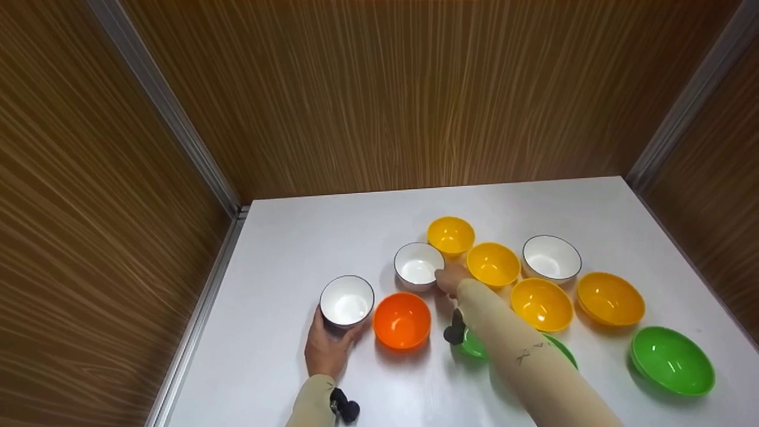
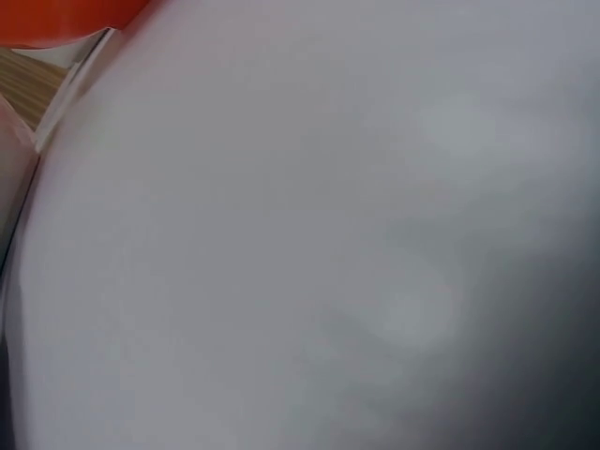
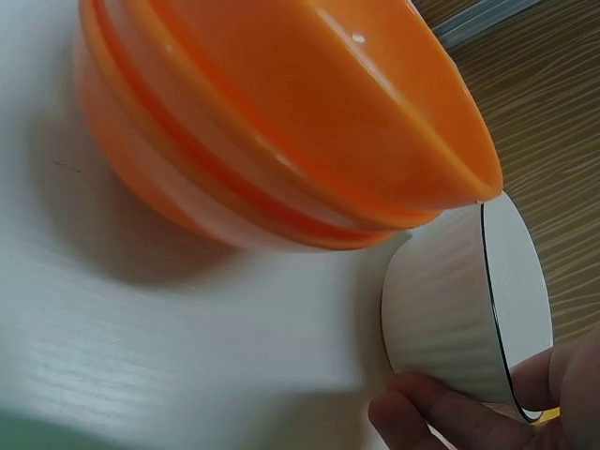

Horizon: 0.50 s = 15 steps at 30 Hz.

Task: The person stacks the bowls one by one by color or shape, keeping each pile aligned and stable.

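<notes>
In the head view, my left hand (image 1: 327, 351) holds a white bowl (image 1: 347, 301) with a dark rim from its near side, thumb on the right and fingers on the left. Farther back, my right hand (image 1: 453, 280) pinches the edge of a second white bowl (image 1: 418, 264). The right wrist view shows the thumb over that bowl's rim and the fingers against its ribbed outer wall (image 3: 436, 309). Between the hands stands a stack of nested orange bowls (image 1: 402, 321). The left wrist view shows mostly the white tabletop (image 2: 281, 206); the left fingers are largely out of it.
Right of my right hand stand several yellow bowls (image 1: 493, 264) and a third white bowl (image 1: 552, 258). A green bowl (image 1: 672, 360) sits at the far right. My right forearm partly covers more green bowls (image 1: 473, 344). Wood-grain panels (image 1: 379, 95) wall in the table.
</notes>
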Tool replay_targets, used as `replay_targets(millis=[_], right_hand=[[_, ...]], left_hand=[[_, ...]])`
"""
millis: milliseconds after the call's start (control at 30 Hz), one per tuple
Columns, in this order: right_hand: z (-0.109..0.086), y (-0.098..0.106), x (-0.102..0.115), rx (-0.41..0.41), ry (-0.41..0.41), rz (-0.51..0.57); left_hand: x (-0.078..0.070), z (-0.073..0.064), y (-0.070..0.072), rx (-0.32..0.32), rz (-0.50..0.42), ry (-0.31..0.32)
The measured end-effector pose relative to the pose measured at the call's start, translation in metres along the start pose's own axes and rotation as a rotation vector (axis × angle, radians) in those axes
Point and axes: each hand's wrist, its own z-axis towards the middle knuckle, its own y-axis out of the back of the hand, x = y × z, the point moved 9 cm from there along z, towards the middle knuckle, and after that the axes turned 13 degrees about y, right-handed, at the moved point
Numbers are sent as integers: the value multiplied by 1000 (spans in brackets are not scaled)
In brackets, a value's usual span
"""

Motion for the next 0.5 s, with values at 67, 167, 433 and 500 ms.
replay_targets(millis=[67,167,433,500], right_hand=[[1,-1,2,9,29,3],[1,-1,8,17,78,7],[-6,1,46,13,235,81],[-8,0,59,12,284,74]], left_hand=[[-1,-1,0,-14,9,-10],[-5,-1,-1,-28,21,-37],[-9,2,0,-12,-3,-35],[-7,3,2,-18,4,-36]])
